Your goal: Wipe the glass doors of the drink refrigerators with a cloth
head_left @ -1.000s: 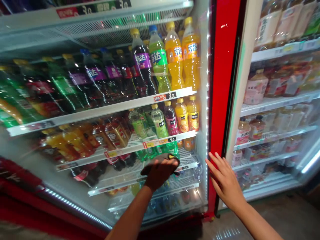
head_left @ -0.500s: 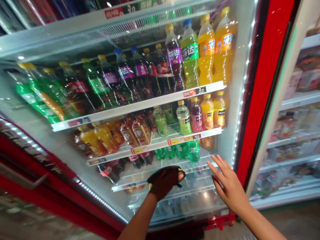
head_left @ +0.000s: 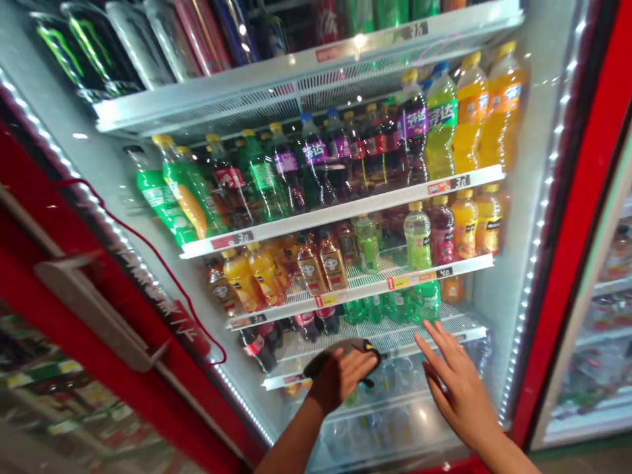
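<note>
My left hand (head_left: 343, 376) is held low in front of the open drinks fridge, partly in shadow. Its fingers lie together across a dark, rounded, flat-looking thing (head_left: 323, 352) with a yellow spot near its right end; the thumb is hidden and the kind of thing is unclear. To the right, my right hand (head_left: 457, 385) is open, fingers spread and pointing up toward the shelves. Nothing is in it. Just above its fingertips in the view stand green bottles (head_left: 427, 299) on a lower shelf.
An upper shelf edge (head_left: 345, 214) carries soda bottles, with juice bottles (head_left: 264, 276) below. Cans (head_left: 123, 46) stand on the top shelf. A red door frame with a white handle (head_left: 99, 309) is at left, a red cord (head_left: 158, 253) hanging beside it. Another fridge (head_left: 592, 368) stands at right.
The view has shifted left and up, so the shelves sit further right and the cans show more. My left hand has turned, showing more of its fingers. My right hand stays open.
</note>
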### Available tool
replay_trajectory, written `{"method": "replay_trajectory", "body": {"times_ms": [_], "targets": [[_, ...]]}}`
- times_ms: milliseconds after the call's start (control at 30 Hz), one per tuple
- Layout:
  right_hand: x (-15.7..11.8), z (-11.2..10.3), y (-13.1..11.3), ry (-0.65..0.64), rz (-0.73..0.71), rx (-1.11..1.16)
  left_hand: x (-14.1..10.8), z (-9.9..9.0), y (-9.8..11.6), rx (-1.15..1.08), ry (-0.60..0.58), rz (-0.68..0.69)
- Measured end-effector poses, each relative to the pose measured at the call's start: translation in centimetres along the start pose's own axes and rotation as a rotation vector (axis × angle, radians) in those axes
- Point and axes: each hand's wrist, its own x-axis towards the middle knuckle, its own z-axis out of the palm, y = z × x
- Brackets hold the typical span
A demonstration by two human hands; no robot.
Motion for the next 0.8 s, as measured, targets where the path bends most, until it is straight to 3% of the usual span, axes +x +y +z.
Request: {"method": "replay_trajectory", "body": {"times_ms": [67, 133, 167, 233, 300, 367, 433, 500, 567, 600, 700, 800], "targets": [[1.0, 1.1, -1.0, -0.018, -0.053, -0.010, 1.1, 0.0, -1.0, -0.004, -0.005, 0.125], [2.3, 2.1, -1.6, -0.025, -0.105, -0.006, 2.2, -0.7, -2.8, 0.020, -0.003, 0.098], [2.9, 2.5, -1.6, -0.021, -0.123, 0.004, 2.3, -1.0, -3.7, 0.038, 0.002, 0.014], [3.8, 3.1, -1.5, -0.004, -0.146, 0.029, 0.8, -1.5, -4.5, 0.094, 0.014, -0.287], [4.2, 3.6, -1.3, 0.013, -0.167, 0.058, -2.1, -1.1, -3.5, 0.170, 0.031, -0.615], [4.1, 3.9, -1.1, 0.020, -0.214, 0.087, -4.8, 0.2, -0.9, 0.237, 0.037, -0.794], [4.1, 4.2, -1.0, 0.007, -0.306, 0.113, -5.9, 1.4, 1.6, 0.234, 0.011, -0.723], [4.3, 4.4, -1.2, -0.009, -0.420, 0.134, -5.1, 1.7, 2.0, 0.167, -0.059, -0.534], [4.8, 4.5, -1.4, -0.015, -0.506, 0.152, -3.7, 0.6, -0.2, 0.111, -0.115, -0.438], [5.0, 4.6, -1.5, -0.012, -0.530, 0.160, -3.1, -0.4, -1.9, 0.110, -0.112, -0.481], [5.7, 4.8, -1.7, 0.014, -0.570, 0.185, -3.7, -3.5, -6.4, 0.187, 0.080, -0.882], [6.2, 5.4, -2.0, 0.069, -0.621, 0.207, -6.5, -4.2, -6.7, 0.306, 0.349, -1.208]]}}
